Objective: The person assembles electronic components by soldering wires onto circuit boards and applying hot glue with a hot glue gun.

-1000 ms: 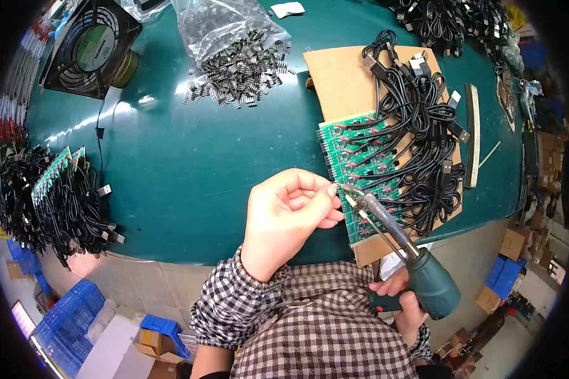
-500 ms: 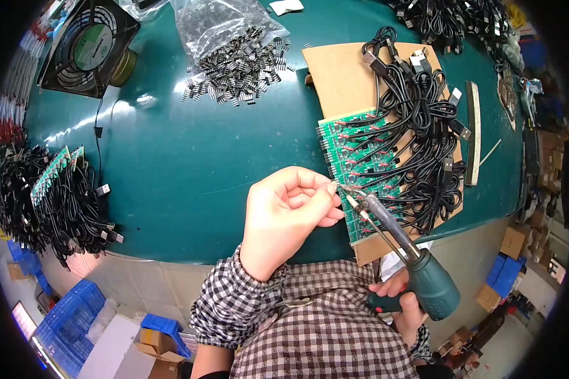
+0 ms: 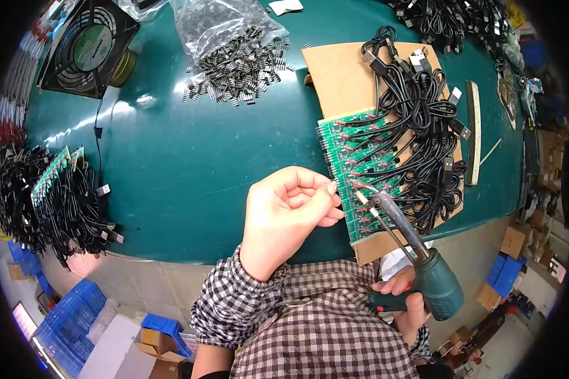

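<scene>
My left hand (image 3: 291, 211) pinches a tiny pin header against the left edge of a green circuit board panel (image 3: 354, 148); the fingertips mostly cover it. Similar headers stick out along that edge, farther up. In my right hand (image 3: 408, 303) is a green soldering gun (image 3: 439, 287), gripped by its handle. Its bent tip lies over the board, a little right of my left fingertips. Black USB cables (image 3: 417, 126) run from the panel in a bundled heap. Panel and cables rest on a brown cardboard sheet (image 3: 335, 76).
A pile of black pin headers (image 3: 240, 72) spills from a clear plastic bag (image 3: 218, 22) at the back. A black fan (image 3: 90, 47) stands far left. More cabled boards (image 3: 57, 196) hang at the left table edge. A pale strip (image 3: 473, 132) lies right of the cardboard.
The soldering gun's tip has moved right, away from my left fingertips and further over the board. My left hand has stayed in place.
</scene>
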{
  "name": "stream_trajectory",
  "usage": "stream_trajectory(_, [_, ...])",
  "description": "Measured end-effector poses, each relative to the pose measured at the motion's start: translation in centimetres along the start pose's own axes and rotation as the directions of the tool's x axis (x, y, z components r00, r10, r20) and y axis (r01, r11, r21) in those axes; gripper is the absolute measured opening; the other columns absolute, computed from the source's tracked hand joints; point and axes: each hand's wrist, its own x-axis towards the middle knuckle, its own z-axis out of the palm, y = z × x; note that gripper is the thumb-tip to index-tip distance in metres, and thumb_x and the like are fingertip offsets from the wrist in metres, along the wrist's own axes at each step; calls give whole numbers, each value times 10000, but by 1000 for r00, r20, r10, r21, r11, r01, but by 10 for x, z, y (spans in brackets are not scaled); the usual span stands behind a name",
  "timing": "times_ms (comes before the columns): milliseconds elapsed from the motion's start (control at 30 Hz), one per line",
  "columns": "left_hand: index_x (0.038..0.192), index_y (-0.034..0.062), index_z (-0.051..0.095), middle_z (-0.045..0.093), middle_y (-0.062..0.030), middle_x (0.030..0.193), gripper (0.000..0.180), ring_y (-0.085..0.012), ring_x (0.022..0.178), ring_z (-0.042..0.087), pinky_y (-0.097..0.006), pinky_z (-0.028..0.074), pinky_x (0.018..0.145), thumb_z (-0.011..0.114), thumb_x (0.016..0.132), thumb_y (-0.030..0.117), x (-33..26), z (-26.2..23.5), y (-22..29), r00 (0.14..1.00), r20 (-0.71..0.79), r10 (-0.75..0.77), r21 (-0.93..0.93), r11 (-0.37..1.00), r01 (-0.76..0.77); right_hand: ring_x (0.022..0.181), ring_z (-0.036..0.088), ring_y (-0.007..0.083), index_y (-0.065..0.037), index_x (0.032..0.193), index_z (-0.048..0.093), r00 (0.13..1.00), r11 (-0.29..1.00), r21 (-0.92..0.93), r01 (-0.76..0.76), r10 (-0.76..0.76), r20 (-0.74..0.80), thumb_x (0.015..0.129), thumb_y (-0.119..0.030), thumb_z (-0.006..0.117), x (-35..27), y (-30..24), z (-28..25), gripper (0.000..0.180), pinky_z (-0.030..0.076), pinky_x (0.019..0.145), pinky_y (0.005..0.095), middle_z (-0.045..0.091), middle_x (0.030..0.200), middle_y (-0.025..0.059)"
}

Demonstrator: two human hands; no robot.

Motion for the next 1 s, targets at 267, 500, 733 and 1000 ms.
stream_trajectory(267, [930,-55,562,620,-128,820,149,-163,685,622,-245,528,615,541,846,67,-5,-5,8,999,-21,38,61,997,-37,684,537,191,33,975,388,983,977,125,174,-181,42,845,-356,523,7,4,-3,432,556,681,380,459,749,87])
stream_trajectory(500, [931,7,545,524,-94,873,167,-176,690,551,-265,474,616,587,774,43,29,-38,47,606,-89,791,926,290,-242,727,564,213,7,856,471,992,974,195,114,-121,24,790,-395,596,15,1,-7,426,525,728,428,497,744,85])
stream_trajectory(733, [823,9,517,497,-104,791,79,-227,644,521,-318,440,588,578,782,38,40,-47,30,528,18,849,975,103,-199,715,566,214,15,900,455,987,951,265,159,-163,-8,799,-343,586,14,5,-10,395,533,707,428,493,761,83])
stream_trajectory(1000, [833,5,544,500,-58,769,83,-125,563,481,-252,435,546,592,776,40,37,-42,38,533,-51,845,951,205,-233,699,539,181,17,954,420,980,962,205,180,-193,46,826,-378,533,18,6,-9,430,544,666,380,466,746,74])
